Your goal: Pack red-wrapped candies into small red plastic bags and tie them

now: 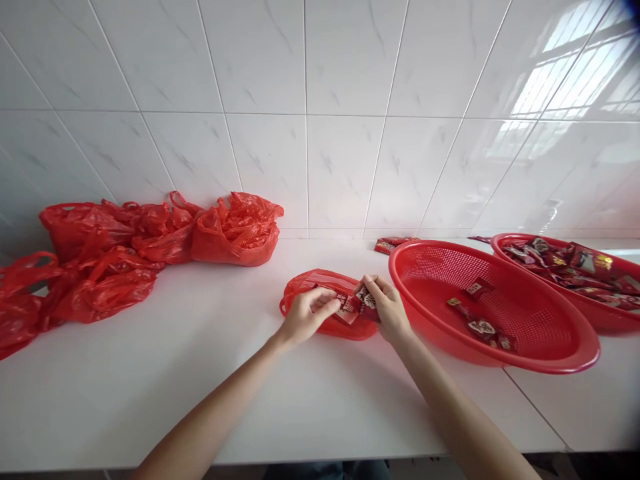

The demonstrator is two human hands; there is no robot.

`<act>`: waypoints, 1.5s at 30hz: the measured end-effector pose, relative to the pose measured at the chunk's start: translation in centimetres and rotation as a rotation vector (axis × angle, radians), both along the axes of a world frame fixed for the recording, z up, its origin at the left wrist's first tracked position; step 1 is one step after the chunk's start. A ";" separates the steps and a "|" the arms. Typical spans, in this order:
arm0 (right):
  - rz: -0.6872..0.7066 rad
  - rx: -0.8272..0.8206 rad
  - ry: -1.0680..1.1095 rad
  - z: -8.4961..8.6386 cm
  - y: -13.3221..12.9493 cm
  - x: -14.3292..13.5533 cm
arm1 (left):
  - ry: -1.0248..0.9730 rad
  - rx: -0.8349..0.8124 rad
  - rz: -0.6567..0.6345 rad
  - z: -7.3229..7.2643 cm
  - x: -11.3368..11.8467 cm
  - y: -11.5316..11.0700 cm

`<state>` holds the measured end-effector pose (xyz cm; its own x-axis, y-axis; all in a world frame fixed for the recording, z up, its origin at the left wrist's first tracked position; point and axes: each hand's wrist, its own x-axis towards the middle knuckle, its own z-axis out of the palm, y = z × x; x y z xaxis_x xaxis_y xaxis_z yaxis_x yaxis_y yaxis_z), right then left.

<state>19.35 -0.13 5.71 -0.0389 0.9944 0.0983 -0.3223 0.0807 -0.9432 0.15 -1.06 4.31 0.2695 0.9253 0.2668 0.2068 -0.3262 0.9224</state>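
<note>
right fingers (375,287) pinching a dark red packet (367,305), left fingers (327,303) curled at its left, above a red bag (357,331)

White tiled wall (345,173), barred-window reflection (555,73), white countertop (200,400)

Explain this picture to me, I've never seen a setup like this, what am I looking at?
There's no machine: these are a person's bare hands, seen by one camera worn on the head, looking forward and down. The right hand holds a small dark red packet. The left hand is at another packet; I can't tell how firmly it's held. Both are over an open bag on a white counter. More red bags sit to the left. To the right, the nearer basket holds a few packets, the farther basket many more.
</note>
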 end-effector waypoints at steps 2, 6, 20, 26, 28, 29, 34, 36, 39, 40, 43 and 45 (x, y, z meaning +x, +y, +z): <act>-0.036 0.046 -0.006 -0.6 -0.2 -0.8 | -0.127 -0.148 -0.163 -0.1 1.7 -1.1; -0.074 0.100 -0.063 -1.0 -0.9 -2.0 | -0.323 -0.257 -0.174 -0.6 3.4 -2.0; -0.008 0.147 -0.186 -0.4 -0.5 -0.7 | -0.361 -0.088 0.285 0.2 -1.2 1.6; 0.054 0.113 -0.346 -0.9 0.2 -0.2 | -0.380 -0.039 0.393 0.6 -3.2 2.7; 0.004 0.136 -0.441 -0.8 0.3 -0.1 | -0.371 -0.041 0.384 0.5 -3.1 2.7; -0.021 0.149 -0.461 -0.6 0.4 0.0 | -0.364 -0.044 0.375 0.5 -3.0 2.6; 0.097 0.169 -0.396 0.2 -0.3 0.0 | -0.270 -0.075 0.195 0.2 -1.6 1.6; 0.128 0.176 -0.394 0.2 -0.5 -0.1 | -0.162 -0.057 0.120 0.1 -1.3 1.3; 0.040 0.221 -0.409 -0.1 -0.4 -0.1 | 0.093 0.110 0.133 0.0 -1.6 1.2; -0.019 0.244 -0.415 -0.2 -0.2 0.0 | 0.200 0.202 0.179 0.0 -1.9 1.3; -0.127 0.286 -0.441 -0.6 0.2 0.1 | 0.502 0.445 0.388 0.1 -3.1 1.7; -0.078 0.303 -0.518 -0.8 0.3 0.0 | 0.629 0.481 0.487 0.2 -3.8 2.0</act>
<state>19.33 0.13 4.88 -0.0854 0.9269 0.3656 0.1907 0.3753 -0.9071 -3.61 0.98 4.48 0.1058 0.8024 0.5874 0.8375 -0.3903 0.3824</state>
